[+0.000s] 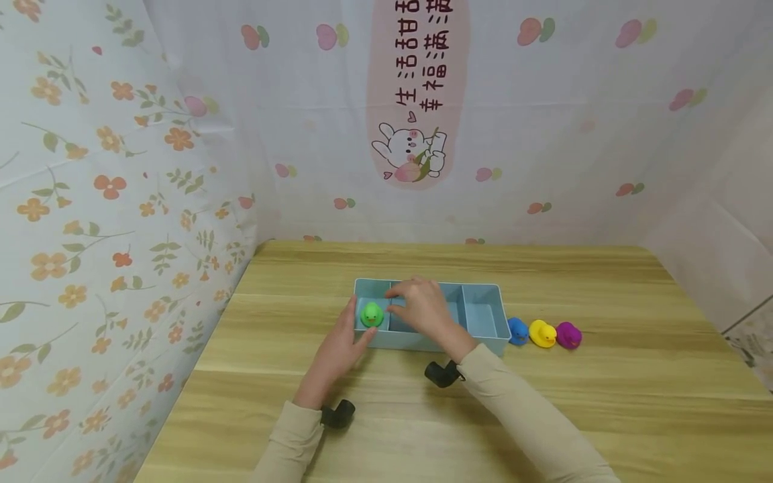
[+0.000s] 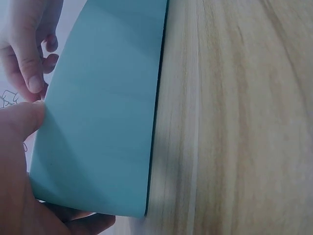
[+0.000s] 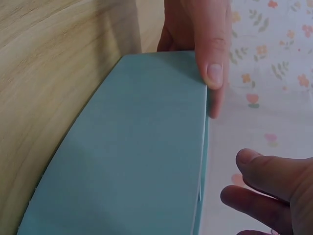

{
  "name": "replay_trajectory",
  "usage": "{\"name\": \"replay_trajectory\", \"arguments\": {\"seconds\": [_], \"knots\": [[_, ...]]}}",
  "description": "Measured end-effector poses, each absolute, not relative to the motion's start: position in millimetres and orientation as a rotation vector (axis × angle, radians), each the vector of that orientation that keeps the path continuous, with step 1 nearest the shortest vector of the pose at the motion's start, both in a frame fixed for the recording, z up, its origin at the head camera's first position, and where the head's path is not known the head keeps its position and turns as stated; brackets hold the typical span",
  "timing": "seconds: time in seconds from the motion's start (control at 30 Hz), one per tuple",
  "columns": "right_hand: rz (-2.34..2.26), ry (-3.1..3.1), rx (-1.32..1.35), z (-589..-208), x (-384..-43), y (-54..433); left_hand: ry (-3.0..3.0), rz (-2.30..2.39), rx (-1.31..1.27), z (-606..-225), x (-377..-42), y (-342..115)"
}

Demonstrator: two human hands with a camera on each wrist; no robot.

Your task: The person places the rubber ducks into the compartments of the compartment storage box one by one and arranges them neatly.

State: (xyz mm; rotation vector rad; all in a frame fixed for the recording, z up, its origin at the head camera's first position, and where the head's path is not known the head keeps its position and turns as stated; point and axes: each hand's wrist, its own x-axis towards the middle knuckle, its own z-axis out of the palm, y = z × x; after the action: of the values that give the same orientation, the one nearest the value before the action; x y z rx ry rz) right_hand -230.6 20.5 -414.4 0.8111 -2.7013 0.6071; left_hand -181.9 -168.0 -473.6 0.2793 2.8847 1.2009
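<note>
Tabletop (image 1: 640,396) beneath, the left hand (image 1: 338,343) grips a tray (image 1: 410,341) holding a green duck (image 1: 372,314), the right hand (image 1: 425,310) unclenched.

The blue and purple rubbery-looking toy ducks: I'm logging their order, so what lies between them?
The yellow, rubbery-looking toy duck lies between the blue toy duck and the purple toy duck; the head view shows it.

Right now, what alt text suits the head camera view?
A left hand holds a divided blue tray with a green duck inside; the right hand hovers above. Blue, yellow and purple ducks sit to the tray's right.
</note>
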Motion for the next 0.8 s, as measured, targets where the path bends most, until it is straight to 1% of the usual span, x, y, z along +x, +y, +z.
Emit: {"name": "replay_trajectory", "arguments": {"seconds": [0.4,0.8], "knots": [[0.627,-2.635,0.827,-414.9,-230.9,39.9,2.907,1.171,0.312,-471.7,-183.0,-169.0],[0.71,-2.622,0.786,-417.8,-231.4,61.1,2.897,1.166,0.313,-468.8,-181.0,-169.5]]}}
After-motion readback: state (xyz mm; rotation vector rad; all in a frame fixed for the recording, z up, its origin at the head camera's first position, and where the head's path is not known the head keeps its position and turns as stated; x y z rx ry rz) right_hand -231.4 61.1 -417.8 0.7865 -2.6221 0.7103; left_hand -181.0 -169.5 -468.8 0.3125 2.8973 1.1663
